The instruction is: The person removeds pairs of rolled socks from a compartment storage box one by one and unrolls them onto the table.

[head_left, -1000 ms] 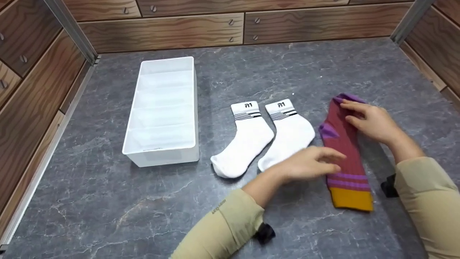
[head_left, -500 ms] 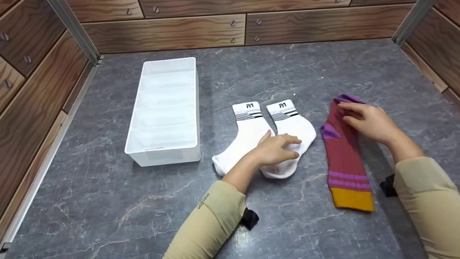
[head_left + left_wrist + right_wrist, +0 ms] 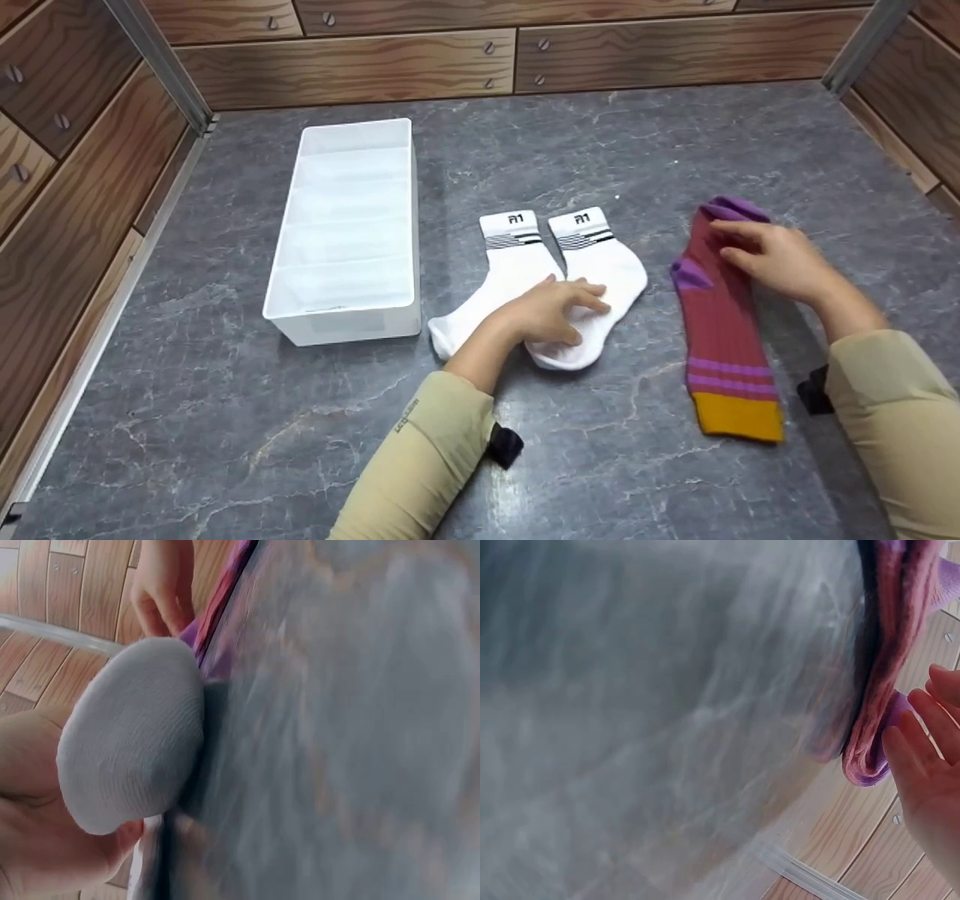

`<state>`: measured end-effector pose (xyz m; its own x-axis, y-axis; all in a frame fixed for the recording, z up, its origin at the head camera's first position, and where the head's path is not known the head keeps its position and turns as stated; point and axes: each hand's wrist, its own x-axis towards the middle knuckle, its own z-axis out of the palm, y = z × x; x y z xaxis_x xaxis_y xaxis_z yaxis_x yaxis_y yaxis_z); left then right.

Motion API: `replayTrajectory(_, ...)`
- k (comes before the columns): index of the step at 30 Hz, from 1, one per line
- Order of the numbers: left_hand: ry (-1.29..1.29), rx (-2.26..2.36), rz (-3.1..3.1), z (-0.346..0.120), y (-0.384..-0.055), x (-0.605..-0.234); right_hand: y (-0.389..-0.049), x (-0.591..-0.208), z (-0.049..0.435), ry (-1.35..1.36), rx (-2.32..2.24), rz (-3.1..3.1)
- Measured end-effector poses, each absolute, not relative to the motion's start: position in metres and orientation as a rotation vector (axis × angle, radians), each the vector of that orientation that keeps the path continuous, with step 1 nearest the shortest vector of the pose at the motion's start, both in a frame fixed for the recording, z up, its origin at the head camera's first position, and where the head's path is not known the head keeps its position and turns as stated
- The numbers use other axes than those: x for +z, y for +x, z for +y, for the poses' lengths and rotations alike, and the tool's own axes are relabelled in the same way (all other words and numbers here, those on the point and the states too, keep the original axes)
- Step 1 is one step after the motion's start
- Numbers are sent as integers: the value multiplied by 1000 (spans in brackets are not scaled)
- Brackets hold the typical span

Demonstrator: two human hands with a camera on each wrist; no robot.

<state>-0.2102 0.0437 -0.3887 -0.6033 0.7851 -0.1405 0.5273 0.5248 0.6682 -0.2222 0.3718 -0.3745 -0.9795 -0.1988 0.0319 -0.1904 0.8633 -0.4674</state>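
Two white ankle socks with grey and black cuff stripes lie side by side mid-table: a left sock (image 3: pixel 517 262) and a right sock (image 3: pixel 615 266). My left hand (image 3: pixel 544 311) rests across their foot ends, fingers spread and mostly straight on the right one. The left wrist view has a rounded white sock end (image 3: pixel 135 735) in front of that hand's palm. A long maroon sock (image 3: pixel 724 322) with purple heel, toe and stripes and a mustard cuff lies to the right. My right hand (image 3: pixel 780 259) touches its toe end with relaxed fingers, thumb apart.
A white divided box (image 3: pixel 352 326) stands left of the socks, its long side running away from me. Wood-patterned walls (image 3: pixel 345 71) close in the back and both sides of the grey marbled tabletop (image 3: pixel 300 442).
My left hand has moved left from over the maroon sock onto the white socks. Both white socks have slid slightly left. My right hand stays at the maroon sock.
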Motion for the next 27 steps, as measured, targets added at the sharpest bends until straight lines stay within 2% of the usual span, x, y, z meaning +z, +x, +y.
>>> replayTrajectory(10, 1079, 848, 2348, 21, -217, -387, -221, -374, 373, -288, -752, 2980)
replayTrajectory(20, 963, 938, 2469, 38, -199, -367, -221, -381, 377, -376, -733, 3011)
replayTrajectory(27, 1347, 816, 2300, 102, -151, -356, -221, -383, 378, -399, -693, 3014)
